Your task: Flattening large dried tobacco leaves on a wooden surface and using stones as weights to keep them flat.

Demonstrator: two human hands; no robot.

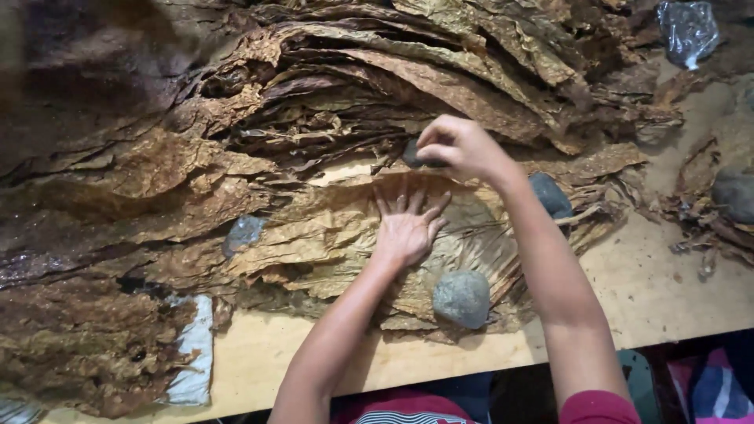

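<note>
My left hand (406,222) lies flat, fingers spread, on a stack of flattened brown dried leaves (330,228) on a wooden table (652,290). My right hand (462,146) hovers just beyond it, fingers closed on a small dark grey stone (411,153) above the far edge of the stack. A round grey stone (462,298) rests on the leaves near my left wrist. Another dark stone (550,194) sits at the right of the stack, beside my right forearm. A flat grey stone (243,232) lies on the leaves at the left.
Big heaps of curled dried leaves (393,71) fill the far and left parts of the table. A crumpled clear plastic bag (689,30) lies at the far right, another grey stone (734,195) at the right edge, white plastic sheet (192,353) under the left heap.
</note>
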